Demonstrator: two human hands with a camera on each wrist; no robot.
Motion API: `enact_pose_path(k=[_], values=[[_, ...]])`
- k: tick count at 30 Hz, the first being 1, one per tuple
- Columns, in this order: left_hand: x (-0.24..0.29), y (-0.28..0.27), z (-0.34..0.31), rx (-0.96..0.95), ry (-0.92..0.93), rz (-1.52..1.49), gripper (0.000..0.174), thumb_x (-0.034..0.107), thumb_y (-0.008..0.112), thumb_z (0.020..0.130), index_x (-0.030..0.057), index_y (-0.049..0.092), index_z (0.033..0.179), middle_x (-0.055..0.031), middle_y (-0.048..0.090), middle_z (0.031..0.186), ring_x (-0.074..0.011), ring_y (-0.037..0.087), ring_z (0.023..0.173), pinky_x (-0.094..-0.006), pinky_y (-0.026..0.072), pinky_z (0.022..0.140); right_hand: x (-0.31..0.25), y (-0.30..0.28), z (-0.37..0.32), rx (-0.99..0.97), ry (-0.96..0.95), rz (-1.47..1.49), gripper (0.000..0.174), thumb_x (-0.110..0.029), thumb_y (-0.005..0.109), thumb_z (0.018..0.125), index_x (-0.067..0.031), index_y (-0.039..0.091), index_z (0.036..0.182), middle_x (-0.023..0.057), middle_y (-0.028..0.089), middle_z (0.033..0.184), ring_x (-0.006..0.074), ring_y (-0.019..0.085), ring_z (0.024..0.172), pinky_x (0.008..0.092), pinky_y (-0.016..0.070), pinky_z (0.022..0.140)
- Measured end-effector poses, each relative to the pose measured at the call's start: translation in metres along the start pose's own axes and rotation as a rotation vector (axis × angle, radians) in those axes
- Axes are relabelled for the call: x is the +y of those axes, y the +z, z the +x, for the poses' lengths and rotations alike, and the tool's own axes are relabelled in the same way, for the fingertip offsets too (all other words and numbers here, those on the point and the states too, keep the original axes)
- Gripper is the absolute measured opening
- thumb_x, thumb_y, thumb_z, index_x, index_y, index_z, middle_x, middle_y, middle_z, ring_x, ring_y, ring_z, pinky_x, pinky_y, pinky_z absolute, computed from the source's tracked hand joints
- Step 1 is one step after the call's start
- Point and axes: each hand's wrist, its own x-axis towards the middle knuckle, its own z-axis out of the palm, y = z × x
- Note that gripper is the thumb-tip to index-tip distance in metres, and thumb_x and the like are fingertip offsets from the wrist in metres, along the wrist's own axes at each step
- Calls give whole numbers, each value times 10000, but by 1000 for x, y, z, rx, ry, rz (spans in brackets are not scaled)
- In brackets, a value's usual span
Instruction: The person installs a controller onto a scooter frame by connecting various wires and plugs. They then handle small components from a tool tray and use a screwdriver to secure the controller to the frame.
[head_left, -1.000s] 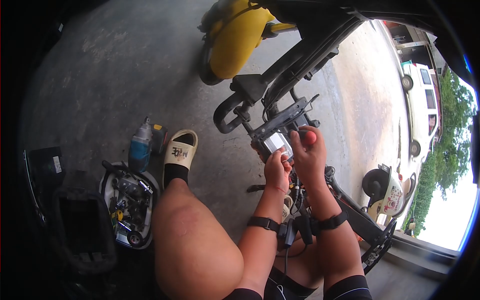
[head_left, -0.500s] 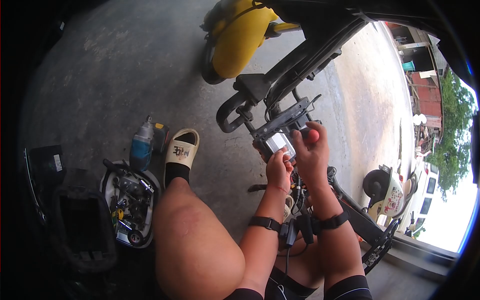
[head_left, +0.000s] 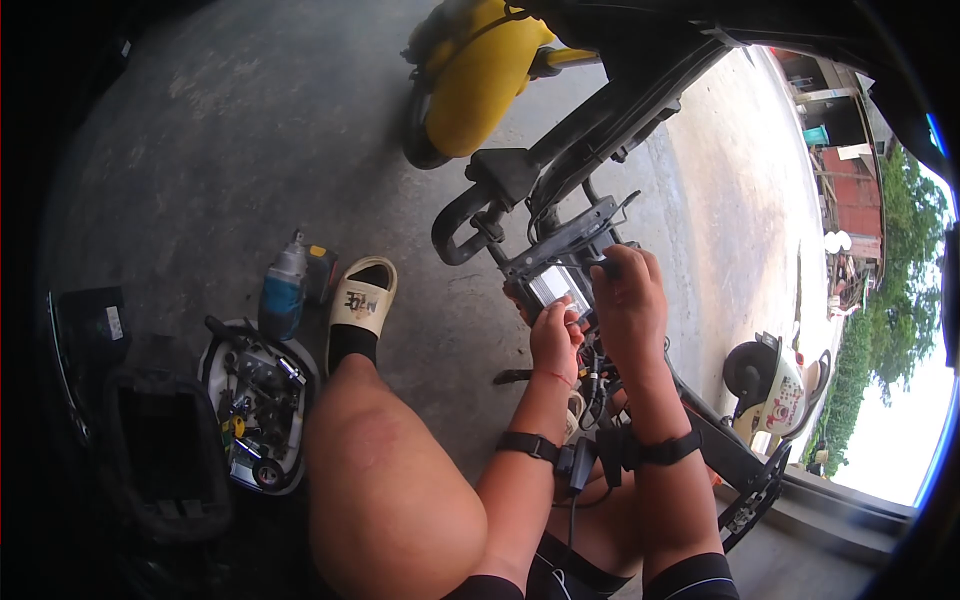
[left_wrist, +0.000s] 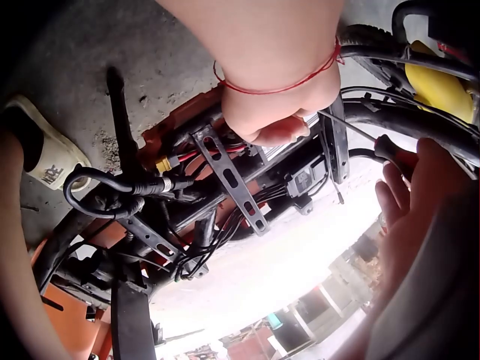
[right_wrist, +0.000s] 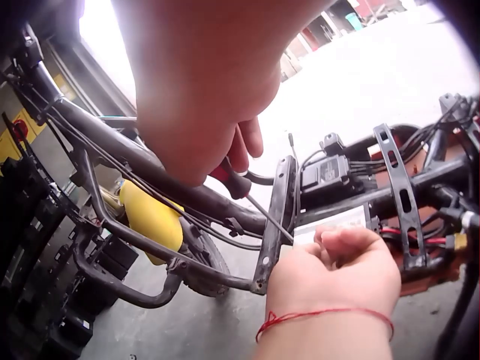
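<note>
In the head view my left hand [head_left: 555, 338] is at the near edge of a silver finned box [head_left: 550, 284], thumb and curled fingers gripping that edge. The box sits in a black vehicle frame beside a slotted metal bracket [right_wrist: 277, 225]. My right hand [head_left: 632, 305] grips a screwdriver with a red and black handle [right_wrist: 235, 181]. Its thin shaft [left_wrist: 352, 126] slants toward the bracket beside the box, its tip close to my left hand. A small black module with cables [right_wrist: 327, 174] lies along the frame near the box.
A blue impact driver [head_left: 283, 300] stands on the concrete floor by my slippered foot [head_left: 360, 300]. Left of my leg, a tray [head_left: 210, 375] holds sockets and loose parts. A yellow scooter [head_left: 475, 85] is beyond the frame; a white scooter [head_left: 785, 395] stands outside at right.
My right hand has turned over with the screwdriver, so the red handle end seen earlier is hidden in the head view. My left hand stays at the box. A white van outside has passed from view.
</note>
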Motion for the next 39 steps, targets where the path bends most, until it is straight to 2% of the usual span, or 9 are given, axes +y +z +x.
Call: enact_pose_path(k=[8, 16, 22, 27, 32, 34, 35, 37, 39], values=[[-5, -1, 5, 5, 23, -5, 272, 200, 513, 954, 49, 618, 1154, 16, 512, 807, -37, 425, 563, -190, 381, 513, -1, -7, -2, -47, -122, -162, 246, -139, 612, 905, -80, 545, 1134, 143, 587, 1061, 323, 657, 852, 413, 520, 731], [-5, 0, 2, 5, 19, 6, 273, 203, 515, 954, 47, 615, 1155, 15, 505, 804, -48, 420, 571, -200, 386, 519, -7, -11, 0, -56, -77, -267, 218, -263, 677, 891, -77, 600, 973, 78, 615, 877, 309, 632, 726, 406, 493, 611], [-2, 7, -2, 29, -3, -19, 263, 191, 512, 949, 44, 613, 1143, 13, 494, 799, -53, 403, 567, -213, 382, 534, 1, -9, 1, 27, -139, -226, 199, -208, 621, 914, -64, 575, 1042, 137, 608, 966, 333, 629, 772, 415, 496, 642], [-2, 12, -3, 8, -6, -29, 240, 196, 512, 954, 55, 613, 1120, 21, 491, 775, -53, 398, 564, -226, 362, 545, -4, -14, 0, -42, -137, -241, 199, -186, 587, 927, -76, 575, 1091, 155, 597, 974, 349, 629, 791, 426, 501, 659], [-1, 23, -12, -143, -70, -23, 235, 227, 519, 975, 90, 594, 1151, 66, 486, 709, -51, 403, 570, -231, 331, 553, -8, -21, 2, -88, -7, -310, 178, -214, 588, 937, -102, 619, 1072, 164, 636, 957, 363, 647, 816, 433, 496, 687], [4, 29, -16, -209, -55, -14, 249, 268, 510, 980, 92, 593, 1136, 70, 481, 692, -50, 400, 562, -231, 322, 545, -2, -19, 2, -4, -105, -353, 224, -305, 626, 932, -87, 610, 980, 126, 642, 811, 343, 639, 682, 433, 493, 589], [6, 32, -17, -252, -86, -58, 270, 289, 519, 975, 84, 583, 1139, 56, 482, 680, -54, 397, 543, -233, 328, 550, -1, -19, 2, -4, -104, -353, 224, -305, 626, 932, -87, 610, 980, 126, 642, 811, 343, 639, 682, 433, 493, 589], [12, 35, -22, -293, -117, -101, 293, 309, 529, 970, 76, 572, 1143, 43, 483, 668, -58, 393, 524, -236, 334, 556, 1, -18, 1, -41, -18, -413, 324, -391, 644, 918, -76, 592, 865, 126, 637, 675, 345, 635, 608, 423, 486, 545], [18, 37, -28, -489, -186, -140, 300, 357, 532, 971, 99, 561, 1122, 48, 468, 640, -64, 397, 511, -233, 330, 544, 2, -17, 1, -25, 4, -409, 374, -427, 644, 911, -75, 576, 806, 125, 625, 626, 346, 629, 576, 422, 483, 527]])
